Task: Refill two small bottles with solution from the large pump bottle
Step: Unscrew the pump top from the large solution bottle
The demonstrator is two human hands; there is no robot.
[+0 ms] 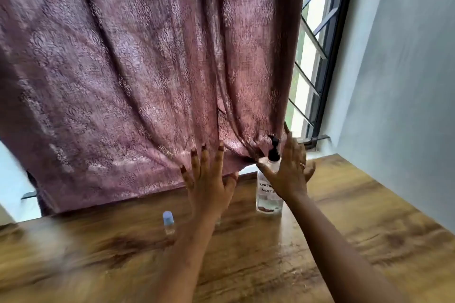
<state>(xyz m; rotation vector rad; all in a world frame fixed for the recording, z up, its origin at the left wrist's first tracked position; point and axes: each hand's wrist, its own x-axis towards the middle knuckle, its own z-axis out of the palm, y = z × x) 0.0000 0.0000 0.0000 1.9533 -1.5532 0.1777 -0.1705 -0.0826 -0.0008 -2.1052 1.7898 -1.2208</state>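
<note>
Barely started: your right hand (288,171) is spread open at the pump bottle (268,194), left hand (209,179) open at its 9 o'clock. Next: grip it, then uncap the small bottle (169,223) at 8 o'clock.

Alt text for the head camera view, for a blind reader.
Both hands reach, fingers spread: the left hand at the hem of a purple curtain, the right hand by a clear pump bottle. A small blue-capped bottle stands on the wooden table.
</note>
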